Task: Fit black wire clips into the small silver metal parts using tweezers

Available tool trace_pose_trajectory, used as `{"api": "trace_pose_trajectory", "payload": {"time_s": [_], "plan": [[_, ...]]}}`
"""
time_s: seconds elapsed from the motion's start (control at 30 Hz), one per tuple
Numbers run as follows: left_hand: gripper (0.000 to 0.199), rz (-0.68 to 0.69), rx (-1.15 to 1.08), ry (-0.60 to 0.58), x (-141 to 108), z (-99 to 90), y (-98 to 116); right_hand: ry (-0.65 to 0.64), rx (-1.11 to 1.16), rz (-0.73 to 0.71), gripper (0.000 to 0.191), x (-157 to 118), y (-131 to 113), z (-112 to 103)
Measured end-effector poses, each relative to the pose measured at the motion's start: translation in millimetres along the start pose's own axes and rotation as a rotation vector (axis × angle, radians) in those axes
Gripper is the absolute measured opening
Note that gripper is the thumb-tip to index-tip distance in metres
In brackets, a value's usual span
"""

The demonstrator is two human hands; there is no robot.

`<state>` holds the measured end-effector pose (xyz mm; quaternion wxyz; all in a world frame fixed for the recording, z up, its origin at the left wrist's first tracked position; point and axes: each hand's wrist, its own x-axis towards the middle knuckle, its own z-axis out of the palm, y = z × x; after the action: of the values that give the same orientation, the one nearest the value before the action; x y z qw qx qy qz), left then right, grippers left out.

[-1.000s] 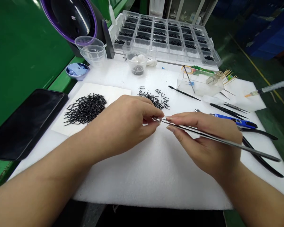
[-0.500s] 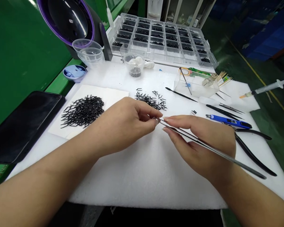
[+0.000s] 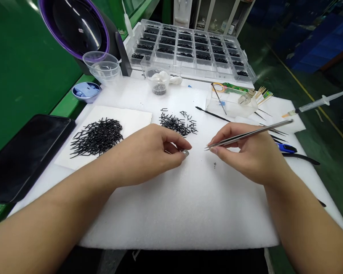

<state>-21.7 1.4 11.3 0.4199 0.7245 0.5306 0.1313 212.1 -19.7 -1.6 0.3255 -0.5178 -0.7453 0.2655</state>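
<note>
In my right hand (image 3: 242, 152) is a pair of metal tweezers (image 3: 251, 133), held like a pen, the tips pointing left just above the white foam mat (image 3: 183, 217). A few tiny dark bits (image 3: 214, 165) lie on the mat just below the tips. My left hand (image 3: 157, 152) is on the left with thumb and forefinger brought together. Something shiny shows at the thumb tip, perhaps the nail; whatever the fingers hold, if anything, is too small to name. Beyond the hands lies a loose pile of small black forked pieces (image 3: 174, 123).
A bigger heap of black forked pieces (image 3: 100, 135) lies on white paper (image 3: 137, 116). At the back stands a clear compartment box (image 3: 185, 64). A black tablet-like slab (image 3: 25, 152) is at left. At right are a syringe (image 3: 317, 102), a clear tray (image 3: 231, 106) and a blue-handled tool (image 3: 287, 147).
My right hand has drawn the tweezers away from my left fingers and swung their rear end up. The tiny dark bits now show on the mat. My left hand stays nearly in place.
</note>
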Motion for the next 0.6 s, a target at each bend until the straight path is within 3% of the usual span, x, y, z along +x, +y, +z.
{"api": "trace_pose_trajectory", "payload": {"time_s": [0.07,0.17,0.43,0.6], "plan": [[0.026,-0.021,-0.008,-0.06,0.2,-0.9,-0.1,-0.124,-0.035,0.011,0.016,2.5,3.4,-4.5],[0.028,-0.046,-0.039,-0.098,0.9,-1.6,-1.6,-0.208,-0.03,0.017,0.017,2.7,2.8,-6.2],[0.022,-0.018,-0.027,-0.154,4.0,-1.5,-4.3,-0.226,0.001,-0.007,0.019,1.1,2.7,-4.2],[0.022,-0.025,-0.006,-0.122,1.6,1.3,-4.3,-0.242,-0.02,-0.018,0.019,1.7,5.4,-4.6]]}}
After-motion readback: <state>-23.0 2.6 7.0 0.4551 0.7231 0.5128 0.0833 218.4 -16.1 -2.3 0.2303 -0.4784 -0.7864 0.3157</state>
